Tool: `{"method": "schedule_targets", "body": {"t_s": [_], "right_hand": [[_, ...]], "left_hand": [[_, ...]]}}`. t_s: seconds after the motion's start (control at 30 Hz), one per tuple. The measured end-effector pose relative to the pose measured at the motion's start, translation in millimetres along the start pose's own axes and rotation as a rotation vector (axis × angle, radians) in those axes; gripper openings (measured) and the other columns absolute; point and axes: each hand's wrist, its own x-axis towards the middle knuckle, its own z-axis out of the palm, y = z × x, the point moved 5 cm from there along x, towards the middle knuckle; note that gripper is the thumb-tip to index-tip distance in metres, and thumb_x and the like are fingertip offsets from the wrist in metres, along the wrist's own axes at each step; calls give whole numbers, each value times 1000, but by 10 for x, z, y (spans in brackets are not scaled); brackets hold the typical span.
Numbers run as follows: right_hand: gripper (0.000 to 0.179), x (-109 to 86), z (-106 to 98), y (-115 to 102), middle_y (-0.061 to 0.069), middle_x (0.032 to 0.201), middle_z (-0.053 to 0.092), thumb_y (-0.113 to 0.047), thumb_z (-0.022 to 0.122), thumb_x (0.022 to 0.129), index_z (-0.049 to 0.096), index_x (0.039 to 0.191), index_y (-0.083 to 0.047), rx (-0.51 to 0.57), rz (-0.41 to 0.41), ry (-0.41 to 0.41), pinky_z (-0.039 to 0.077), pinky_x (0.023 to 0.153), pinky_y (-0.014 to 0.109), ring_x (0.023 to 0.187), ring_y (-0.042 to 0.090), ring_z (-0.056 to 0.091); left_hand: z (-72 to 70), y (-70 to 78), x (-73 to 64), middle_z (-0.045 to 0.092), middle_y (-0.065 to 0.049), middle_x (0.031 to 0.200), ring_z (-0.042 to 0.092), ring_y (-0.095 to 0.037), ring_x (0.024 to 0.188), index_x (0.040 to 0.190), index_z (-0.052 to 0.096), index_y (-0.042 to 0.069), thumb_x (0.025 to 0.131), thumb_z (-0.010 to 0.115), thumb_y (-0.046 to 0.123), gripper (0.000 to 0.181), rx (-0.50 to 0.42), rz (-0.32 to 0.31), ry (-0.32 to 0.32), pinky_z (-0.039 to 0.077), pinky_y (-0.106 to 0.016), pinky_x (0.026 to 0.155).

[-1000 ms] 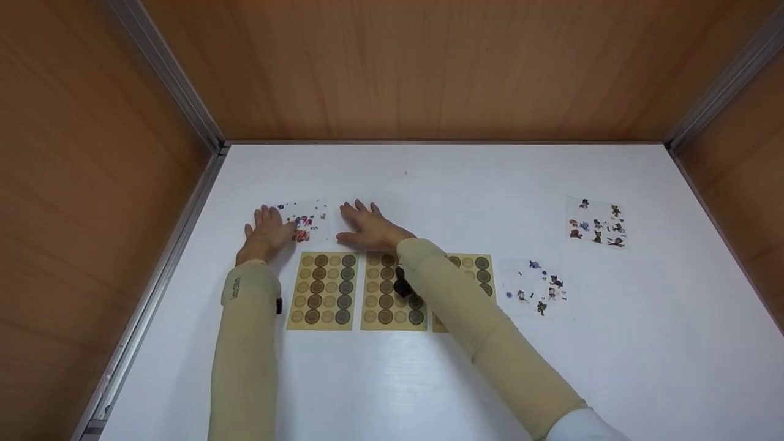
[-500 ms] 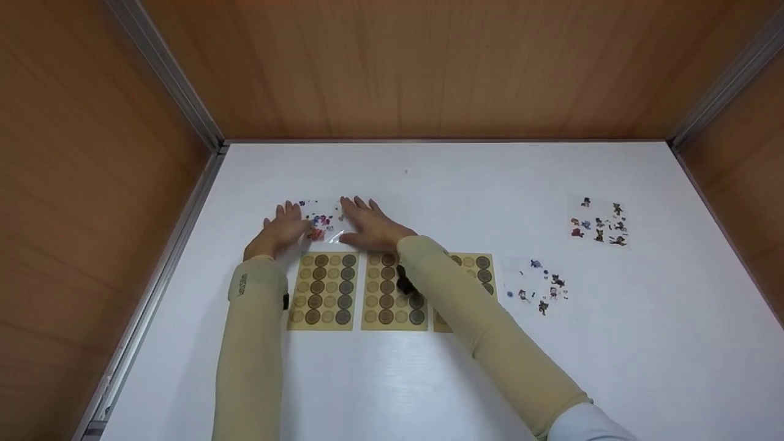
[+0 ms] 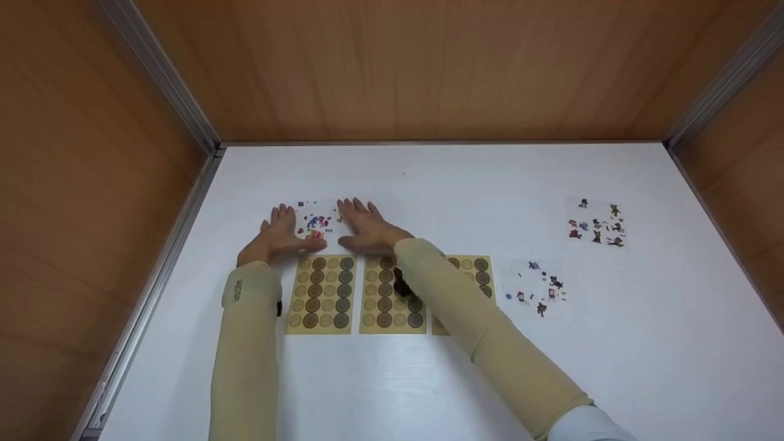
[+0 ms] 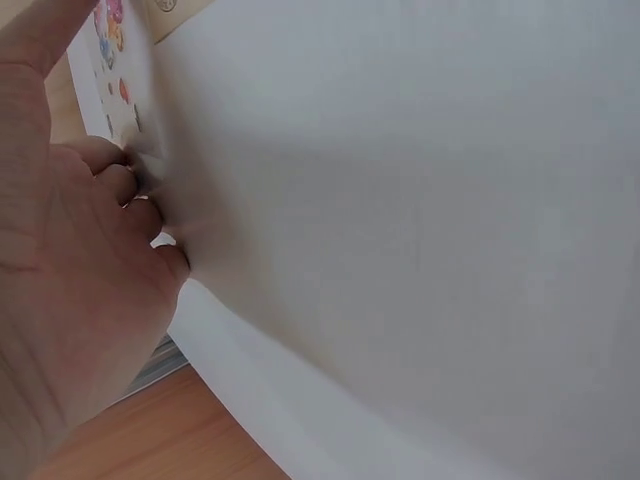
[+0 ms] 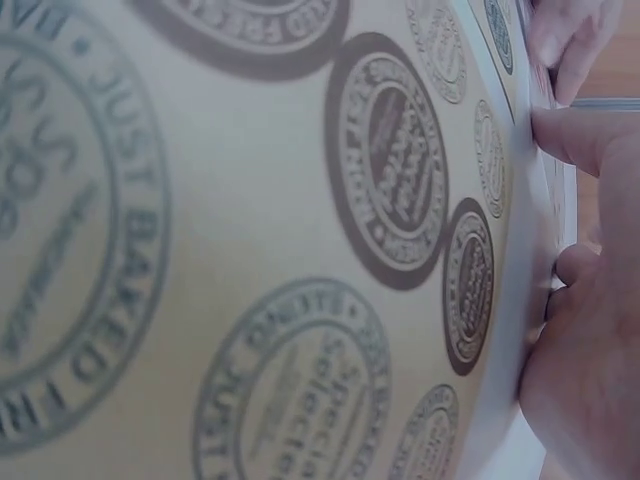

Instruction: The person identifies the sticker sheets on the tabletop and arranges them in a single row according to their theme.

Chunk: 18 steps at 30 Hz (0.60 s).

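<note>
A clear sheet of small colourful cartoon stickers (image 3: 315, 220) lies flat at the back left of the table. My left hand (image 3: 269, 239) rests at its left side, fingers pointing away and thumb (image 3: 313, 244) stretched along its near edge. In the left wrist view the fingertips (image 4: 172, 262) touch down on the white surface. At the sheet's right side, my right hand (image 3: 370, 229) lies with fingers spread and thumb apart. Just nearer are three tan sheets of round labels: a left one (image 3: 320, 294), a middle one (image 3: 376, 327) and a right one (image 3: 481, 275), partly under my right forearm.
Another clear sticker sheet (image 3: 536, 288) lies right of the label sheets, and one more (image 3: 597, 223) farther back right. Wooden panels (image 3: 441, 73) wall the white table (image 3: 392, 392) at the back and sides.
My left hand and the cartoon sticker sheet have shifted right, towards my right hand. The left thumb has since swung out along the sheet's near edge. My right hand has hardly moved.
</note>
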Motion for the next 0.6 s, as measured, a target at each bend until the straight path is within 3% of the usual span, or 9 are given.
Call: {"method": "schedule_targets", "body": {"t_s": [0.17, 0.4, 0.6], "right_hand": [[87, -1, 24, -12, 7, 170, 1, -44, 53, 100, 3, 164, -12, -41, -11, 3, -10, 123, 38, 155, 21, -5], [82, 3, 63, -35, 9, 169, 1, -45, 49, 101, 10, 163, -8, -61, -16, -8, -10, 124, 40, 155, 22, -6], [80, -1, 25, -17, 7, 170, 3, -45, 49, 101, 13, 163, -9, -68, 4, -3, -9, 124, 39, 155, 21, -5]], "left_hand": [[39, 20, -31, -19, -25, 163, -20, -41, 150, 158, -7, -5, 79, 66, 77, 135, 18, 13, 19, -13, -57, 120], [73, 49, -80, -19, -27, 162, -21, -41, 149, 156, -7, -8, 85, 67, 70, 129, 17, 23, 7, -17, -58, 118], [80, 87, -39, -17, -25, 163, -21, -38, 150, 157, -5, -7, 86, 67, 68, 126, 18, 4, 7, -17, -56, 119]]}}
